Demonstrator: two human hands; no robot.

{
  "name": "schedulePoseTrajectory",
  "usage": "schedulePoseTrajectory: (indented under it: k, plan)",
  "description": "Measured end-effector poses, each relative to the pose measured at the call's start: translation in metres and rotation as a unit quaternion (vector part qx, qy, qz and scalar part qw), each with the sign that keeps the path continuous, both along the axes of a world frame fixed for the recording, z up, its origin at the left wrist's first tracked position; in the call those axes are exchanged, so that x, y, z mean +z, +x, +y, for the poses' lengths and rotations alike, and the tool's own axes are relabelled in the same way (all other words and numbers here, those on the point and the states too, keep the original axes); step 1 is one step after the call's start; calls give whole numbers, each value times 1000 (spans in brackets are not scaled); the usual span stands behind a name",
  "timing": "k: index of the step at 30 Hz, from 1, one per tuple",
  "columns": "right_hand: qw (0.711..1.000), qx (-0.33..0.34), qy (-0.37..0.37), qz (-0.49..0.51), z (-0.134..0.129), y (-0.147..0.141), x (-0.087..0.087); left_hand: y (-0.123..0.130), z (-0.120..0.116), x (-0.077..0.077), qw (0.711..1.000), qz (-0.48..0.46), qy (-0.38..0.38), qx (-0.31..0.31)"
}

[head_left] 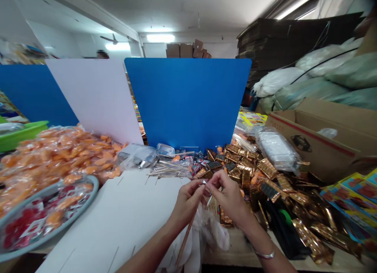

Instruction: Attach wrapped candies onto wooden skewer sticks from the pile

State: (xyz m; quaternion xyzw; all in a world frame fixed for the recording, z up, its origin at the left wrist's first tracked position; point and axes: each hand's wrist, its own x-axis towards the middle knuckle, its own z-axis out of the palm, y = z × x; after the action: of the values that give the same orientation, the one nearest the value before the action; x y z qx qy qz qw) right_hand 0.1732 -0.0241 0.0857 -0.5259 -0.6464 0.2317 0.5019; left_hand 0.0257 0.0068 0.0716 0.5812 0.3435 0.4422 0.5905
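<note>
My left hand (190, 196) and my right hand (229, 196) meet just above the right edge of a stack of white card sheets (132, 214). Thumb and fingers of both are pinched together around a small, pale, shiny piece (205, 182), too small to name. A thin brown stick (186, 239) slants down from beneath my left hand; whether that hand grips it is hidden. Crumpled clear plastic (216, 230) lies below my right hand. Gold-wrapped packets (246, 167) are heaped beyond and to the right of it.
Bagged orange pieces (59, 151) pile up on the left, behind a grey basin (91, 198) of red and orange packets. Upright blue board (188, 104) and white board (97, 100) stand behind. On the right are a black object (282, 233), an open carton (318, 135) and colourful printed cards (353, 198).
</note>
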Motion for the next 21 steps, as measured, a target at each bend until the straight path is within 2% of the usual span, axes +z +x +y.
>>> schedulePoseTrajectory:
  k: [2, 4, 6, 8, 10, 15, 17, 21]
  plan:
    - [998, -6, 33, -46, -1, 0, -2, 0, 0, 6, 1000, -3, 6, 26]
    - [989, -38, 105, -95, -4, 0, -6, 0, 0, 9, 999, -6, -6, 37]
    - [968, -87, 195, -134, -7, 0, -7, 0, 0, 8, 999, -21, -41, 29]
    - [947, -107, 254, -164, -9, 0, -6, 1, 0, 7, 996, -45, -71, 19]
    - [947, -86, 252, -180, -9, 2, -3, 1, -1, 5, 995, -56, -77, 9]
    - [980, 5, 128, -151, -8, 6, 3, 1, -7, 9, 999, -14, -22, -20]
    - [975, 13, 117, -187, -11, 2, 3, 0, -11, 11, 999, 24, 31, -20]
    - [943, -6, 138, -304, -15, 1, -3, -2, -18, 9, 982, 129, 140, 4]
